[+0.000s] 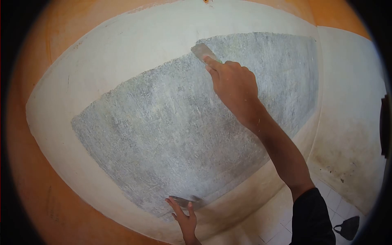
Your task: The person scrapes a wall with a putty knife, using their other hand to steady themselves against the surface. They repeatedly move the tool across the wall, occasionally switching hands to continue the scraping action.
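From my end of the feed, I take the rough grey patch (163,134) on the wall as my landmark. My right hand (237,83) is at its upper edge, the grip closed around a flat scraper (201,51), with fingers and thumb pressed on the blade. The scraper lies across the line where grey meets the smooth white band (110,61). My left hand (187,223) is at the patch's bottom end, thumb and fingers parted along a second blade (181,201), which I read as pinched between them; its far side is hard to make out.

As for progress, the grey texture runs unbroken between its borders, with streaks and pale flecks all over. The white band surrounding it shows none of that roughness. I can't tell from here whether the grey was laid on or laid bare, so I won't put a figure on what is left. The upper edge is ragged where the scraper sits, and I judge the surface uneven rather than finished.

Beyond the white band is orange paint (26,163). Right of the patch, past a corner line, is a stained pale wall (347,134). Below that, a dark looped item (349,228) lies on the tiled floor (281,234).
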